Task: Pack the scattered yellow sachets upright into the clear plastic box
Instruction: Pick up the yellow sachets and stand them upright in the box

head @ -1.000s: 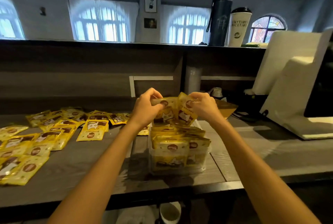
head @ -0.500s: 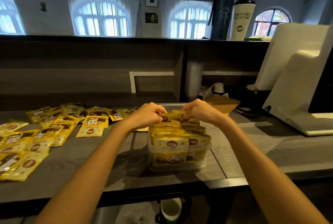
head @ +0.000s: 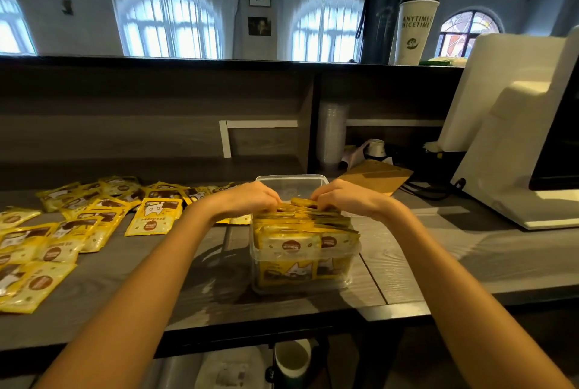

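- Both hands have come down since a second ago: the held sachets (head: 301,202), then raised above the clear plastic box (head: 291,179), now sit low at the back of the packed row, with only their top edges showing.
- Left grip (head: 250,200) is closed, fingers curled down onto the left end of the held sachets.
- Right grip (head: 341,197) is closed the same way on the right end, knuckles up; the two grips nearly meet over the box.
- How many sachets are between the fingers cannot be told.
- Packed sachets (head: 291,244) stand upright in the box, filling its near part; the far end behind the hands shows bare plastic.
- The box stands on the bench (head: 407,263), near its front edge.
- Scattered sachets (head: 153,216) lie flat on the bench to the left of the box, many overlapping.
- A brown card (head: 376,175) lies just beyond the box to the right, and a white machine (head: 517,138) stands at the right end of the bench.
- On the ledge above, a dark flask (head: 380,6) stands beside a white cup (head: 415,28).
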